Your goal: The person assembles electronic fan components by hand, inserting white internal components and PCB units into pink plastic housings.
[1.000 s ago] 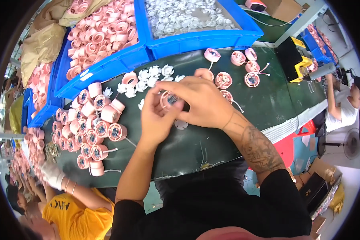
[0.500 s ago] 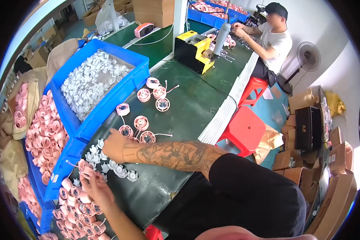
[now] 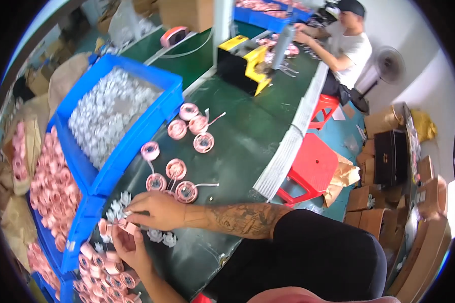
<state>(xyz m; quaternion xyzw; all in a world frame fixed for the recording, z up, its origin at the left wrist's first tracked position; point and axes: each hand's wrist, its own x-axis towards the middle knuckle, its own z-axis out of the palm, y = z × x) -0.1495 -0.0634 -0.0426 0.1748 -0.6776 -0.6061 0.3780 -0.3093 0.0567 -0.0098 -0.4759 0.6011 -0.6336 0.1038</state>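
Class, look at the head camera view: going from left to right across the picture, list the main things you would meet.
Blue bin of pink spools → blue bin of white parts → loose pink spools on the green table → yellow machine → red stool → black box.

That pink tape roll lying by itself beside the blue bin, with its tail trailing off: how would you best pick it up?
The pink tape roll lies flat on the green table, so probably come from above and pinch its round outer rim on opposite sides. The thin loose tail hangs toward the person; avoid it, since it would likely just unwind.
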